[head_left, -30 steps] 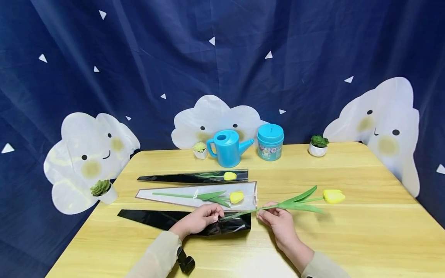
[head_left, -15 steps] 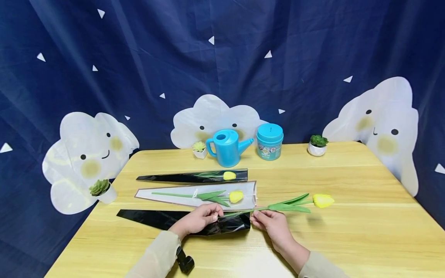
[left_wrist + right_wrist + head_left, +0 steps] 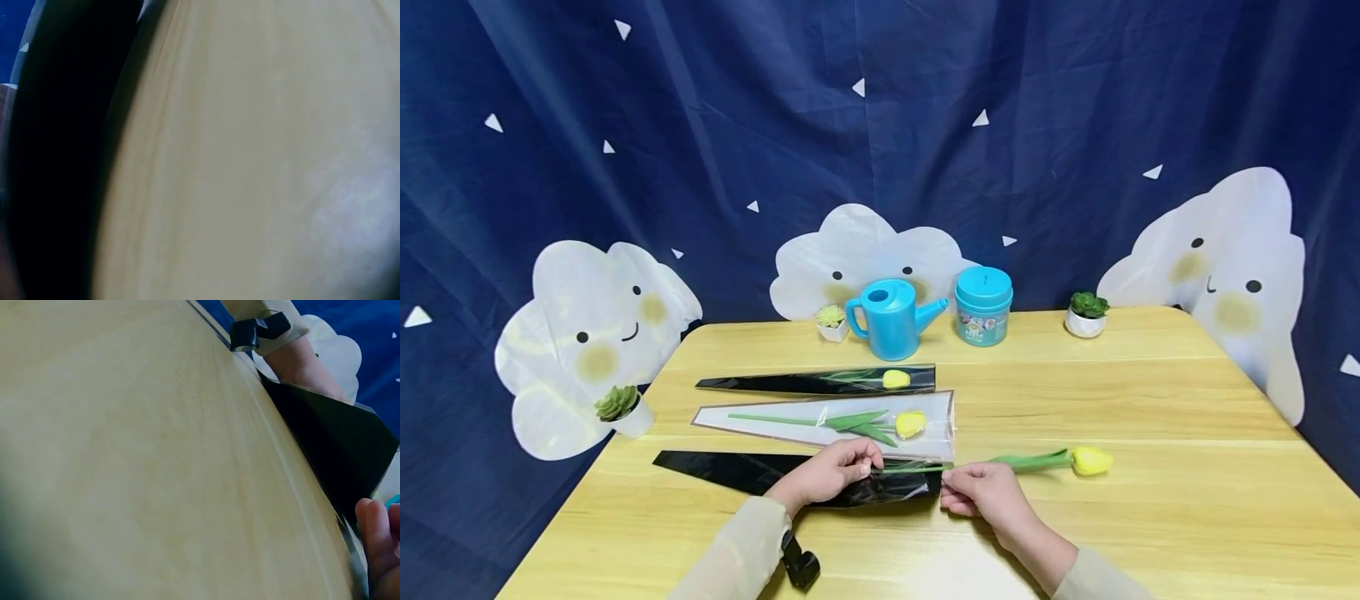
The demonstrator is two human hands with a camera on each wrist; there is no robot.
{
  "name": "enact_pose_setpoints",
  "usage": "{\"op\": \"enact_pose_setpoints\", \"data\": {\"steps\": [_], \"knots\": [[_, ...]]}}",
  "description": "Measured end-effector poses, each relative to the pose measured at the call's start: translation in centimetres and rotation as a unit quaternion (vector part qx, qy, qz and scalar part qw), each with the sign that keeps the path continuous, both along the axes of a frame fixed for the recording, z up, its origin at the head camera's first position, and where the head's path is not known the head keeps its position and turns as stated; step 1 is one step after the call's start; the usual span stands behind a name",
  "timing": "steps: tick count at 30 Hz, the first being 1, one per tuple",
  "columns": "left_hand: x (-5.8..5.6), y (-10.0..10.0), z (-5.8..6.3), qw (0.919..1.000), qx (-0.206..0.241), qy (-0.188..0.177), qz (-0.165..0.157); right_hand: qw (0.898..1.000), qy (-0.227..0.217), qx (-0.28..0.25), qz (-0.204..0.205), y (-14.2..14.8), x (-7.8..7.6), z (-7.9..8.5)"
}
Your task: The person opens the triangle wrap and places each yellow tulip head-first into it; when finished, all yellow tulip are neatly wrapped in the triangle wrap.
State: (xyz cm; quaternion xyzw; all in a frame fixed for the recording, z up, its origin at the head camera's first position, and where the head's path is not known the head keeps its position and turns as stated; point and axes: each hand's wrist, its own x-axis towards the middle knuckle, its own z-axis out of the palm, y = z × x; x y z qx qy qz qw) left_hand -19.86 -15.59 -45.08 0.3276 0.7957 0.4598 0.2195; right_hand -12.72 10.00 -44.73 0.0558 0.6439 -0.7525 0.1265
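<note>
In the head view, my left hand (image 3: 835,477) pinches the upper film of a black flower sleeve (image 3: 730,471), clear on its front. My right hand (image 3: 992,493) pinches the stem of a yellow artificial tulip (image 3: 1092,461) close by the sleeve's wide end. Part of the green stem runs into the sleeve under the clear film; leaves and bloom stick out on the right, partly covered by the right hand. The right wrist view has the sleeve (image 3: 337,437) lifted at its mouth, with right fingers (image 3: 377,540) beside it. Dark sleeve film (image 3: 62,156) fills the left wrist view's left side.
Behind lie a white sleeve (image 3: 928,408) and a black sleeve (image 3: 775,384), each with a yellow tulip inside. A blue watering can (image 3: 891,325), a blue canister (image 3: 983,312) and small potted succulents (image 3: 1086,315) line the back. Another succulent (image 3: 625,412) stands at the left edge.
My right hand has moved left and slightly down, sliding the tulip's stem farther into the black sleeve; its bloom is now lower and nearer the sleeve. My left hand stays put.
</note>
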Motion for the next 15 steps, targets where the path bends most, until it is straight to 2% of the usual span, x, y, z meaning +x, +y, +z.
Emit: {"op": "enact_pose_setpoints", "data": {"steps": [3, 11, 15], "knots": [[0.0, 0.0, 0.1, 1.0000, -0.002, -0.003, 0.002, 1.000, 0.003, 0.002, 0.020, 0.5, 0.1, 0.0], [0.1, 0.1, 0.1, 0.9999, -0.007, -0.009, 0.006, 0.999, 0.018, -0.003, 0.031, 2.1, -0.2, 0.6], [0.2, 0.2, 0.1, 0.9999, -0.008, -0.009, 0.009, 0.996, 0.067, 0.032, 0.047, 3.3, -0.5, 1.1]]}}
